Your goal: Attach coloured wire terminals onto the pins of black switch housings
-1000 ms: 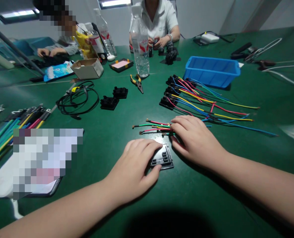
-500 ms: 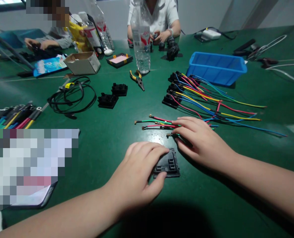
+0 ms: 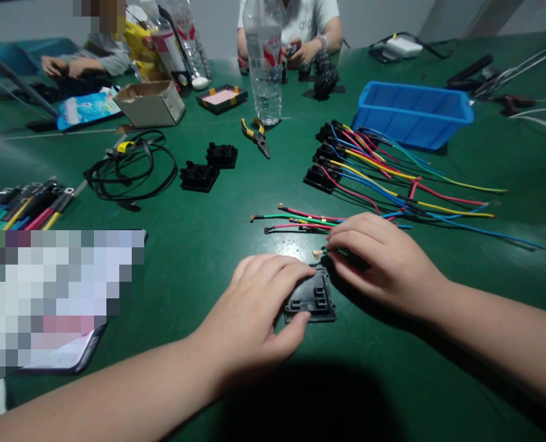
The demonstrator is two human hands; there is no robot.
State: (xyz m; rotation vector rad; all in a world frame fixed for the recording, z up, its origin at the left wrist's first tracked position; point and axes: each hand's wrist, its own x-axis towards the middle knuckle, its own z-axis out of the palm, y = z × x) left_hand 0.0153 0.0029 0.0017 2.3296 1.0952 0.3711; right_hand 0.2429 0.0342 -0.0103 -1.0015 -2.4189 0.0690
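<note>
On the green table, my left hand [image 3: 258, 307] grips a black plastic plate [image 3: 310, 301] by its edges, fingers at the far side and thumb at the near side. Small raised slots show on the plate's upper face. Just beyond its far right corner, my right hand [image 3: 378, 261] is closed in a pinch on a wire with a brass terminal [image 3: 317, 253] pointing left; most of this wire is hidden under the hand. Past my right fingers lie several loose red, green and yellow wires [image 3: 295, 217] with terminals at their left ends.
Black sockets with coloured wires [image 3: 323, 175] lie at right before a blue bin [image 3: 411, 120]. Pliers [image 3: 257, 138], two black sockets [image 3: 199, 176], a bottle [image 3: 266, 73] and a coiled cable [image 3: 129, 172] are further off. A phone [image 3: 88, 356] lies left. Two people sit opposite.
My right fingers have closed together on the wire, and its brass terminal has turned and lifted slightly. My left hand stays on the black plate. The view has tilted down a little.
</note>
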